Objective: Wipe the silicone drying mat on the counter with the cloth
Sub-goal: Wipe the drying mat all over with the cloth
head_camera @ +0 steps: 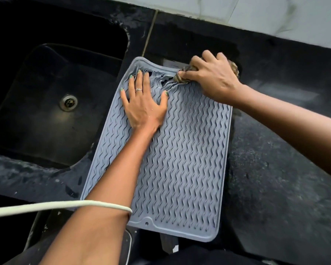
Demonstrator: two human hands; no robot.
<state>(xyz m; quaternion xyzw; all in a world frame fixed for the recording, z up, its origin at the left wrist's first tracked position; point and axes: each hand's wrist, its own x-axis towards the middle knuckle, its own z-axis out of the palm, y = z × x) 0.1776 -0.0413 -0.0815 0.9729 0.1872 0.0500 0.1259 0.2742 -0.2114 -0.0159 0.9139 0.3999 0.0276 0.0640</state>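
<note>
The grey silicone drying mat (180, 159) with wavy ridges lies on the black counter (275, 178), its near edge hanging past the counter's front. My left hand (144, 104) presses flat on the mat's far left part, fingers spread, a ring on one finger. My right hand (212, 77) is closed around a bunched brown patterned cloth (183, 74) at the mat's far right corner. The mat is torn and crumpled along its far edge between the two hands. Most of the cloth is hidden under my right hand.
A black sink (52, 104) with a metal drain (68, 102) lies directly left of the mat. A white cable (46, 206) crosses my left forearm. A pale tiled wall (256, 14) rises behind the counter.
</note>
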